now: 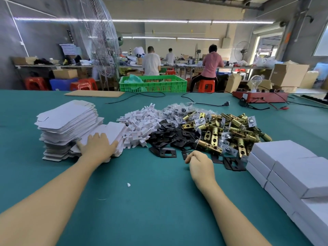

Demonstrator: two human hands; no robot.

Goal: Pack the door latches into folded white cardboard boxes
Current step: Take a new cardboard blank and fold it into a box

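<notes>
**packer_01:** White cardboard everywhere on the left lol. Tall stack of flat box blanks (67,119) on the teal counter (142,201), and my left hand (99,145) lies flat on a lower pile of blanks (110,132) just beside it, fingers straight and spread, not curled round anything.

**latchguy:** What's in the middle?

**packer_01:** Heap of white plastic inserts (140,121), then black strike plates (168,137), then the brass door latches (225,130) in a big pile. My right hand (199,163) sits on the counter at the near edge of the black plates, fingers loosely curled. Can't tell if that grip pinches a plate or nothing. Latches lie just beyond it, up and to the right.

**latchguy:** And far right?

**packer_01:** Folded white boxes (292,169), closed and stacked along the counter edge.
</notes>
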